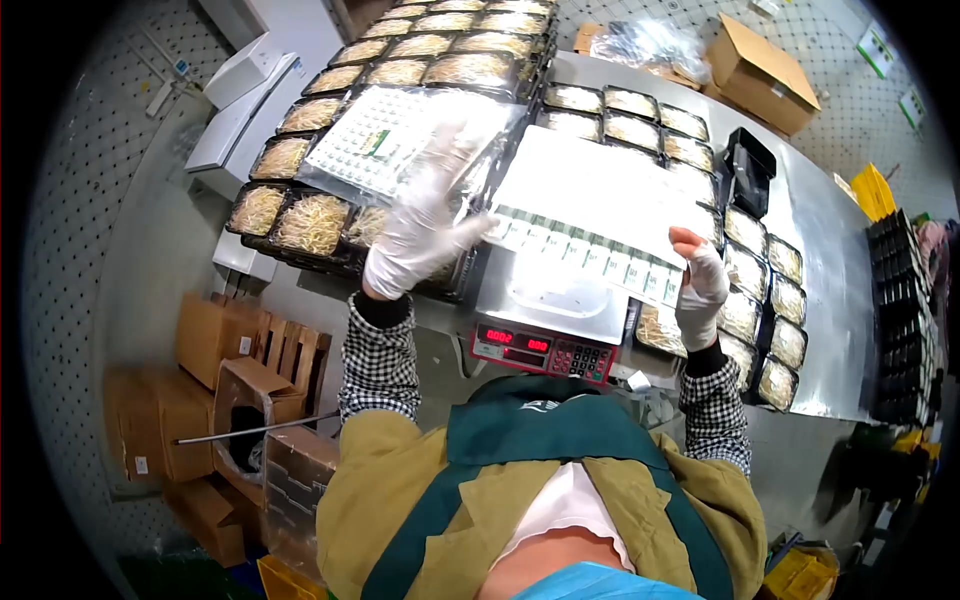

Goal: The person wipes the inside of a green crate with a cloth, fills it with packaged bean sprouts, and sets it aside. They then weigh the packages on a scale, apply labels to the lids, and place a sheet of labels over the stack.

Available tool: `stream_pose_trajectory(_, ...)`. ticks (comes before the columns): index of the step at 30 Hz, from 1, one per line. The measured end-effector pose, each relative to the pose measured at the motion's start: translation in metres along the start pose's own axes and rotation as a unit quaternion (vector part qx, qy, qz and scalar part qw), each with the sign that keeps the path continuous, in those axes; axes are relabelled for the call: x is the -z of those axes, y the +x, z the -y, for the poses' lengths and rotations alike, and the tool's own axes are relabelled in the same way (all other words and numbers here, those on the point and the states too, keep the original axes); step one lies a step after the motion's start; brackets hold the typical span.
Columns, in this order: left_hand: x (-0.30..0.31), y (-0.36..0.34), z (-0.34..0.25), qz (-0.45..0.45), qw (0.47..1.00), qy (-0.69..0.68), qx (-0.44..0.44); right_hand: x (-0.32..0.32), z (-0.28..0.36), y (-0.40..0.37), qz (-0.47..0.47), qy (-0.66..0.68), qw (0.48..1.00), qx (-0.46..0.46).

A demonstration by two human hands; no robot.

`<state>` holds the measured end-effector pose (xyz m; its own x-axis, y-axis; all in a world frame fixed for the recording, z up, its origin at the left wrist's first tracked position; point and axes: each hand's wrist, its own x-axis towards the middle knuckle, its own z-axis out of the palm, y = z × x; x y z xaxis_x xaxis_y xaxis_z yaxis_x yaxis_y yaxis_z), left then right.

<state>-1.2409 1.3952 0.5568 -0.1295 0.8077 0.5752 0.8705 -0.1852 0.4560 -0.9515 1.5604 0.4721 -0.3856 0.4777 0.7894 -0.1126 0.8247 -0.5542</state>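
Note:
My left hand [425, 225], in a white glove, is stretched out with its fingers apart over a clear plastic bag of label sheets [350, 150]. Its thumb reaches the left edge of a large white label sheet [590, 190], which has a row of green-and-white labels along its near side. At the sheet's right edge is my right hand [703, 292], gloved with bare fingertips, its fingers curled on that edge. Beneath the sheet sits a scale with a steel pan [545, 295] and a red front panel [540, 350] showing lit digits.
Stacked black trays of bean sprouts [312, 222] fill the table's left. More packed trays [785, 335] stand right of the sheet, near an unfilled black tray [748, 170]. Cardboard boxes lie lower left [165, 425] and at the back [762, 75]. Black trays [895, 310] are stacked far right.

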Motion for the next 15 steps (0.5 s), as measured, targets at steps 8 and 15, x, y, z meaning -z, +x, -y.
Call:
stream_pose_trajectory(8, -0.076, 0.002, -0.017, 0.145, 0.951, -0.256, -0.098, 0.072, 0.033, -0.054, 0.028, 0.091, 0.981, -0.169)
stream_pose_trajectory(15, -0.123, 0.0, -0.041, 0.137, 0.866, -0.448, 0.173, 0.113, 0.052, -0.035, 0.002, -0.059, 0.967, -0.247)
